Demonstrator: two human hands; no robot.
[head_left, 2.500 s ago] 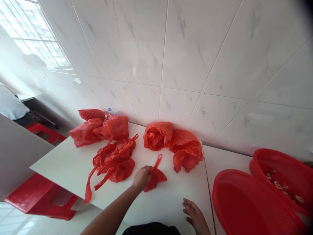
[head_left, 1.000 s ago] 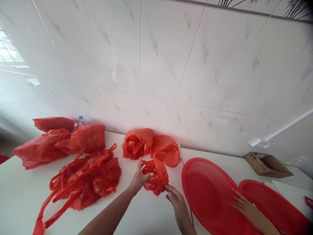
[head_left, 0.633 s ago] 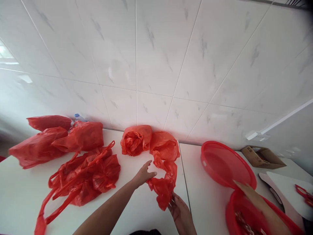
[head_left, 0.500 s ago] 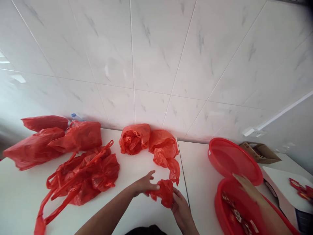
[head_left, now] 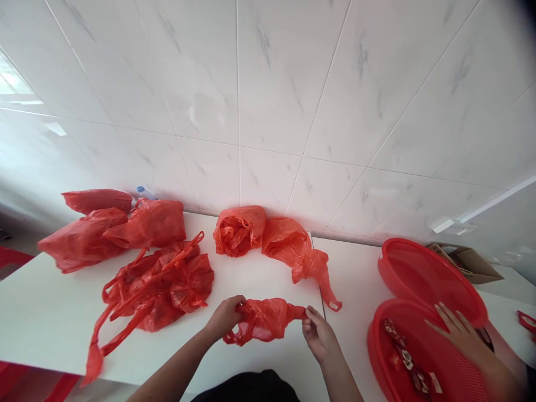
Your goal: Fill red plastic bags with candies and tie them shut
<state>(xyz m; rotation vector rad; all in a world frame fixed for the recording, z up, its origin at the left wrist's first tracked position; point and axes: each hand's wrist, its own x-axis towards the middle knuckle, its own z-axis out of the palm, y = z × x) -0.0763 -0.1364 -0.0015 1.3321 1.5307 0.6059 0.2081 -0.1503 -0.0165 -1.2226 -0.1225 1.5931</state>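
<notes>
Stretched between my two hands, above the white table point(head_left: 234, 371), is a crumpled red plastic bag point(head_left: 268, 319). My left hand point(head_left: 226, 318) grips its left end, with a loop of the bag hanging below the fingers. At the other end, my right hand point(head_left: 320, 333) pinches a twisted tip of the bag between thumb and fingers. Just beyond lies a loose red bag point(head_left: 288, 240) with one handle trailing toward the right. Beside it sits a bunched red bag point(head_left: 239, 230) against the wall.
Filled red bags point(head_left: 154, 223) and a heap of tied bags point(head_left: 167, 290) lie at left, near a bottle point(head_left: 144, 192). At right, a co-worker's hand point(head_left: 460, 335) reaches over a red basket point(head_left: 377, 357) holding small packets. Another red basket point(head_left: 419, 268) and a cardboard box point(head_left: 473, 262) stand behind.
The bag between my hands went from a bunched lump to being drawn out sideways. My hands moved apart. The loose bag's handle swung right, and the co-worker's hand shifted over the basket.
</notes>
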